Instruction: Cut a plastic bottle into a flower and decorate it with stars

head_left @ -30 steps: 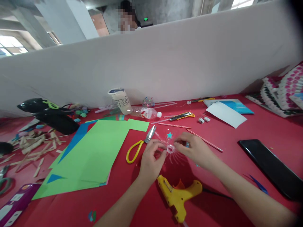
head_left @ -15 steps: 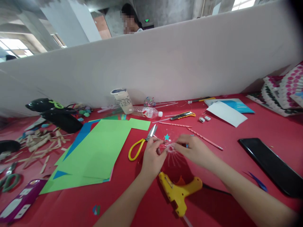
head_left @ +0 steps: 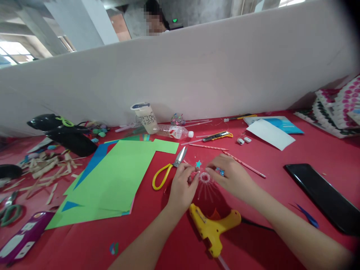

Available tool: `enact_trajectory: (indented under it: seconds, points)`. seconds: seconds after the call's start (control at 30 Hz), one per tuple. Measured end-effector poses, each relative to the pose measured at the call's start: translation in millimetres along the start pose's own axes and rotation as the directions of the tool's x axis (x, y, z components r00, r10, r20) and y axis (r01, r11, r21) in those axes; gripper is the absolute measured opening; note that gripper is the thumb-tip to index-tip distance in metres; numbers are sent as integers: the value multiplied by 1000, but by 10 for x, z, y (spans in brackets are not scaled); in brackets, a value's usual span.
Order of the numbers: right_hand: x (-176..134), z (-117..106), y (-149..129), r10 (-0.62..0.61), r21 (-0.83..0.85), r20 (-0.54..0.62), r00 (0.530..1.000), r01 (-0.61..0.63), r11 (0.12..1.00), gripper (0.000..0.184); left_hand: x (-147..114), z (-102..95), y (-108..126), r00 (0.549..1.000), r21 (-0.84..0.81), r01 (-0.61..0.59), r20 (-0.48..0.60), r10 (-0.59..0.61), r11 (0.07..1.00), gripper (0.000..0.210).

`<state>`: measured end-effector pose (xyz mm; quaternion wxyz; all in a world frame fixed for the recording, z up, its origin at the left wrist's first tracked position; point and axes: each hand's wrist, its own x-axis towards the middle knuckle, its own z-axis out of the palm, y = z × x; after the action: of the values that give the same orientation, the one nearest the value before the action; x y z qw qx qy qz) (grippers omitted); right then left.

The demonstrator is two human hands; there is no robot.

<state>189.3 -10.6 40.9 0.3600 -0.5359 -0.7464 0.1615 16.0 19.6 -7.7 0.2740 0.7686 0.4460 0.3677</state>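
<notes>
Between my hands is a clear plastic piece (head_left: 205, 177) with a round ring at its middle and thin lines fanning out below. My left hand (head_left: 182, 185) pinches its left side, where something red shows at the fingertips. My right hand (head_left: 232, 170) has its fingers bent at the right side; their exact contact is hard to see. A small turquoise star (head_left: 198, 164) shows above the ring, and blue bits (head_left: 220, 171) show beneath the right fingers. Just below lies a yellow glue gun (head_left: 209, 227). Yellow-handled scissors (head_left: 165, 173) lie left of my left hand.
Green paper sheets (head_left: 112, 176) lie to the left, near wooden sticks (head_left: 47, 168) and a purple phone case (head_left: 26, 236). Behind are a plastic bottle (head_left: 176, 132), a cup (head_left: 144, 118) and a utility knife (head_left: 218, 136). At right lies a black phone (head_left: 320, 195).
My right fingers have drawn a little to the right, away from the ring, which now shows more plainly. My left hand keeps its grip. The view has shifted slightly.
</notes>
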Motion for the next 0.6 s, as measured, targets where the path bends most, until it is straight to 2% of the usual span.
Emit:
enact_trajectory:
  seconds: [0.27, 0.6]
  points:
    - [-14, 138, 13, 101, -39, -52, 993, -103, 994, 14, -35, 19, 13, 994, 148, -108, 26, 105, 983, 18]
    - [-34, 103, 54, 132, -13, -83, 988, -133, 991, 17, -29, 2, 40, 976, 230, -218, 56, 211, 948, 15]
